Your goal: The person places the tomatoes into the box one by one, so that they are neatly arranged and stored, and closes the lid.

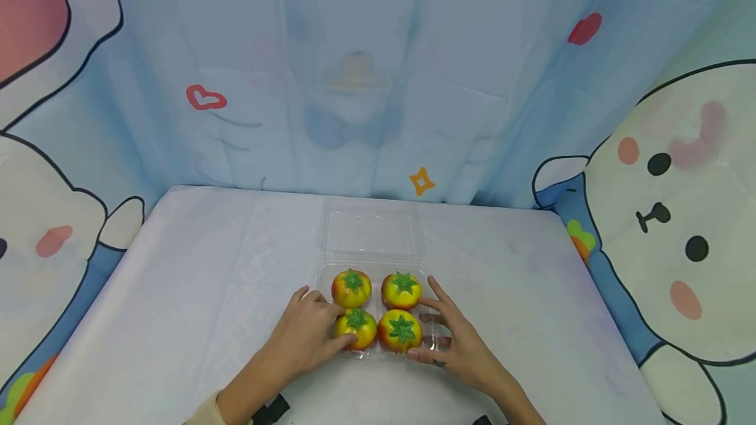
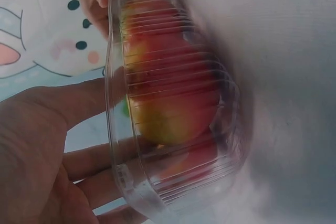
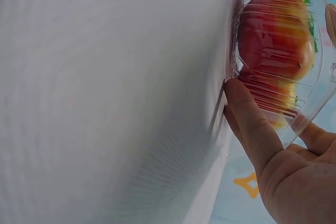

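Several red-and-yellow tomatoes with green star-shaped tops sit in a clear plastic clamshell box (image 1: 378,351). My left hand (image 1: 307,330) reaches over the box's left rim and holds the near-left tomato (image 1: 361,328) between thumb and fingers. At the right side, my right hand (image 1: 455,340) has its fingers spread against the box wall, with the thumb close to the near-right tomato (image 1: 400,331). The far-left tomato (image 1: 352,287) and far-right tomato (image 1: 402,290) lie behind these. In the right wrist view, straight fingers (image 3: 252,119) touch the box's outside near its base.
The box's transparent lid (image 1: 372,231) is folded back flat on the white-covered table (image 1: 236,267). A blue cartoon curtain (image 1: 366,130) hangs along the table's far edge, with printed bears at both sides.
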The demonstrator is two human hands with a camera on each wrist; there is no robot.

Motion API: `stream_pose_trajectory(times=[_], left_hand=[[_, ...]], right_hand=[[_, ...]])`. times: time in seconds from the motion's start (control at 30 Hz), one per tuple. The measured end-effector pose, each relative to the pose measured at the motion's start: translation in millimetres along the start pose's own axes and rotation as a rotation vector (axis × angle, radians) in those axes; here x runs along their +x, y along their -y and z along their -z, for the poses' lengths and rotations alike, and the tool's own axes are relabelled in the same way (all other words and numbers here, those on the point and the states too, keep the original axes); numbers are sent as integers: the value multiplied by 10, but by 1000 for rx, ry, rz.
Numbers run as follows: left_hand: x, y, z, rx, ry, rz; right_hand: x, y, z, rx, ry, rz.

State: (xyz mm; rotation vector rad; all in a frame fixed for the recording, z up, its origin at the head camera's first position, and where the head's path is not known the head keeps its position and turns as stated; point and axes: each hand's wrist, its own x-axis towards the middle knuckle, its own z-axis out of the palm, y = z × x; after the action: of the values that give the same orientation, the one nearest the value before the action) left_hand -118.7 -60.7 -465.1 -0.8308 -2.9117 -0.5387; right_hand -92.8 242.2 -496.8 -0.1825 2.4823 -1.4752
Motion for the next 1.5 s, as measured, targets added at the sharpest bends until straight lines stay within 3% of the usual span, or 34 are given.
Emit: stream_pose_trajectory(times=[0.3,0.43,0.53,0.67,0.8,1.0,1.23,1.37,1.5], left_hand=[[-30,37,26,-43,-13,-23],[-59,80,111,-83,-50,-23],[-68,128,229,-142,-81,5],[-11,261,355,-271,-89,97],[145,524,366,-446,-69,195],[549,967,317,-761,81,376],[1002,1175,151,-1049,182,505],[1177,1269,24,-1151,190,547],[1289,1350,-60,-1185,200,519]], right_hand=[[1,9,4,-15,-5,-10],[-3,12,-5,4,-3,-19],[-6,9,-11,14,2,-24],[-7,10,-17,7,-2,-28],[-1,18,-17,0,-2,-29],[22,20,-1,-26,-8,-18],[37,21,1,-37,-10,-16],[16,28,-5,-40,-16,-25],[12,39,-6,-35,-16,-30]])
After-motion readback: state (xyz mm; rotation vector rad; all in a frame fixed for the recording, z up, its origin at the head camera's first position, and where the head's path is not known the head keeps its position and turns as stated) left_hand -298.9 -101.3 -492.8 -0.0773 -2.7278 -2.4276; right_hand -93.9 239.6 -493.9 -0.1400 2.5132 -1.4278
